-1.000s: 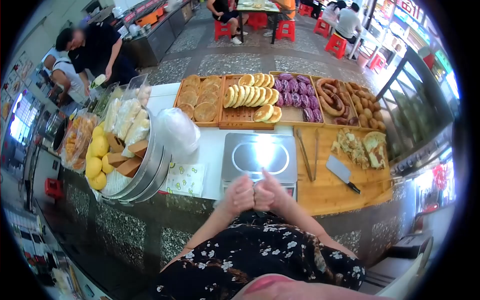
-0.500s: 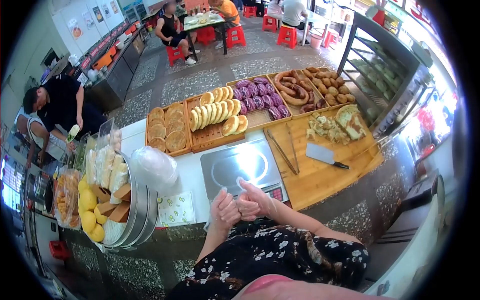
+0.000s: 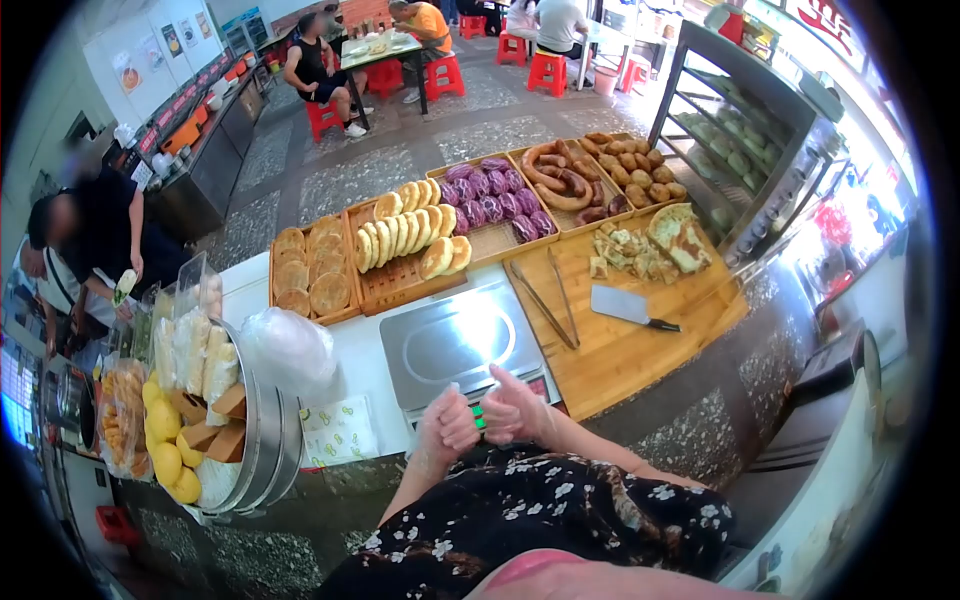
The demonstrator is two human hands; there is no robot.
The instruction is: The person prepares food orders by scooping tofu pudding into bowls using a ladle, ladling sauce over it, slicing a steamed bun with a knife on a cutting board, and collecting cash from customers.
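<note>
My left hand, in a thin clear glove, is closed with its fingers curled in front of my body. Beside it on the right, my right hand is also gloved and closed, its thumb pointing up. What either hand holds, if anything, is hidden. A small green patch, apparently the scale's display, shows between them. Just beyond the hands lies a metal scale with a bright reflection. A wooden board to its right bears tongs, a cleaver and cut flatbread.
Trays of flat cakes, purple buns and sausages line the far side. At left stand a steamer and a plastic bag. A glass cabinet is at right. People work at far left; others sit behind.
The view has turned, so the counter has shifted left and tilted. My hands have moved slightly apart, and the green patch now shows between them.
</note>
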